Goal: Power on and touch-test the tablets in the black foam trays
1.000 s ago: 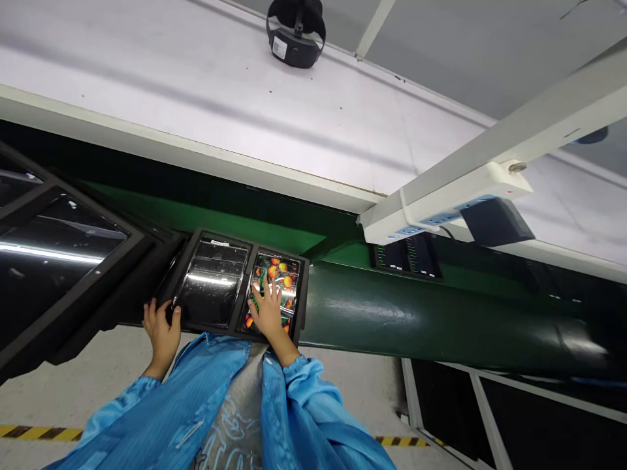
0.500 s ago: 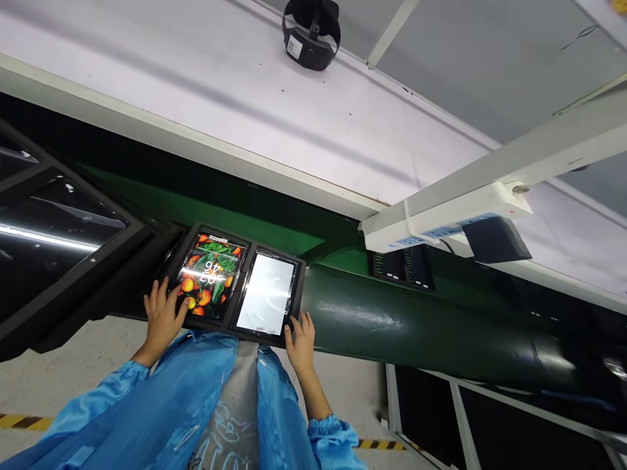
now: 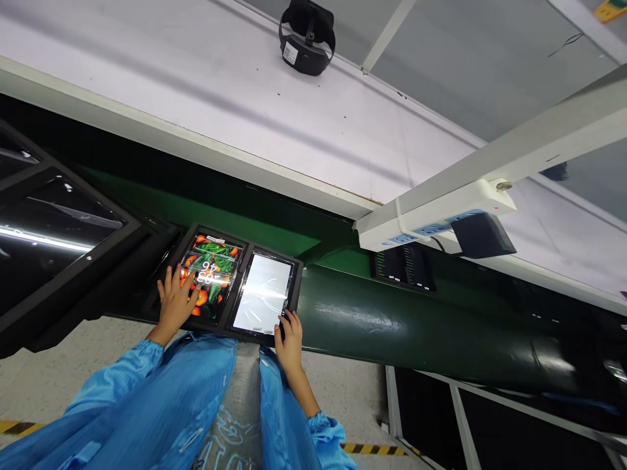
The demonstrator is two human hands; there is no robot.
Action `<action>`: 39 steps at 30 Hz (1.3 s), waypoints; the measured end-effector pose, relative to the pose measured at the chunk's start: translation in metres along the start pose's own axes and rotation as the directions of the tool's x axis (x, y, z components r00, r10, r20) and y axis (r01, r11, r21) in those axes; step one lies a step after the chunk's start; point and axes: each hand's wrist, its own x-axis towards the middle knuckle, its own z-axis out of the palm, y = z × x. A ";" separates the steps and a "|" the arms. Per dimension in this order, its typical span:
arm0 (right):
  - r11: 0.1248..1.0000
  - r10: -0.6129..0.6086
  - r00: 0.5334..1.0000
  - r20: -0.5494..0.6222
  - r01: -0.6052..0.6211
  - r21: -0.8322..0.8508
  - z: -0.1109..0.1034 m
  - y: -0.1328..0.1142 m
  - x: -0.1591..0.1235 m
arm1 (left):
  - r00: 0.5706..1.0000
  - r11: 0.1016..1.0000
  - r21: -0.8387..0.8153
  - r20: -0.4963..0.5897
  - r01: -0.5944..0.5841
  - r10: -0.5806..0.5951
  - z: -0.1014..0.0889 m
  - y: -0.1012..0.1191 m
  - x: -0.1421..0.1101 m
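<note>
Right in front of me a black tray (image 3: 237, 287) lies on the green belt, with two tablets side by side in it. The left tablet (image 3: 218, 264) shows a fruit picture with clock digits, upside down to me. A nearly blank white screen fills the right tablet (image 3: 262, 294). My left hand (image 3: 176, 300) lies over the left edge of the left tablet, fingers spread, fingertips on or just above its screen. My right hand (image 3: 290, 339) is at the lower right corner of the right tablet, fingers apart and extended over its edge. Neither hand grasps anything.
More black trays with dark screens (image 3: 59, 222) are at the left. Farther right on the green belt (image 3: 357, 320) sits another tray (image 3: 404, 266). A white power strip (image 3: 435, 222) hangs on a post. A black headset (image 3: 307, 39) rests on the white shelf (image 3: 196, 98).
My left hand has moved right, farther over the left tablet's screen. My right hand has shifted slightly left onto the right tablet's corner. The tray stays about where it was.
</note>
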 end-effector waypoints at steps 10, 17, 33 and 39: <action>0.999 0.033 0.999 0.011 -0.033 0.015 -0.010 -0.007 -0.005 | 0.970 0.974 0.009 0.091 -0.228 0.227 -0.003 0.018 0.070; 0.993 0.105 0.993 -0.046 -0.102 0.056 -0.002 0.002 -0.004 | 0.998 0.997 -0.028 0.020 -0.067 0.067 -0.022 -0.053 -0.101; 1.000 0.014 0.998 0.053 -0.014 0.005 0.010 -0.006 0.064 | 0.991 0.994 -0.080 -0.105 0.071 -0.079 -0.018 -0.052 -0.089; 0.998 0.023 0.981 0.195 -0.011 -0.061 0.020 -0.004 0.017 | 0.984 0.982 -0.162 -0.132 0.100 -0.122 -0.006 -0.053 -0.083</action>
